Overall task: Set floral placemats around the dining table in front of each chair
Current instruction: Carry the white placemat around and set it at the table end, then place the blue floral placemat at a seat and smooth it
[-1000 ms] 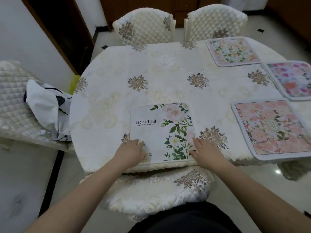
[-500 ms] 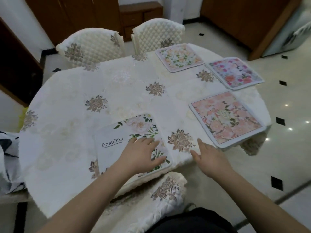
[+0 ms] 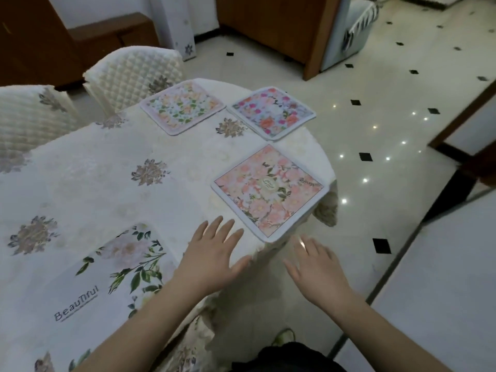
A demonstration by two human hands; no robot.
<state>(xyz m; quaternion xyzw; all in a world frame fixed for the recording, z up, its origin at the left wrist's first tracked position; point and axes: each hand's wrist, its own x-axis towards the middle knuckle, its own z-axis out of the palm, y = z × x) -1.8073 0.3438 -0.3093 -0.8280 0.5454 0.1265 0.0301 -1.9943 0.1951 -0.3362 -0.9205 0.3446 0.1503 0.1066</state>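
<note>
A white placemat printed "Beautiful" with green leaves (image 3: 107, 280) lies flat at the near edge of the table (image 3: 88, 183). A pink floral placemat (image 3: 268, 191) lies at the right edge, its corner overhanging. Two more lie farther back: a pale floral one (image 3: 182, 106) in front of a quilted chair (image 3: 137, 73), and a blue-pink one (image 3: 273, 112). My left hand (image 3: 212, 259) hovers flat over the cloth between the white and pink mats, fingers spread. My right hand (image 3: 316, 267) is open beyond the table edge, just below the pink mat's corner. Neither holds anything.
A second quilted chair (image 3: 29, 114) stands at the far left. A chair seat cover (image 3: 188, 353) shows below the near edge. Glossy tiled floor (image 3: 402, 130) spreads to the right, with wooden cabinets (image 3: 276, 28) behind.
Both hands left the white placemat and moved right toward the pink one. The view swung right, so the white mat now sits at lower left.
</note>
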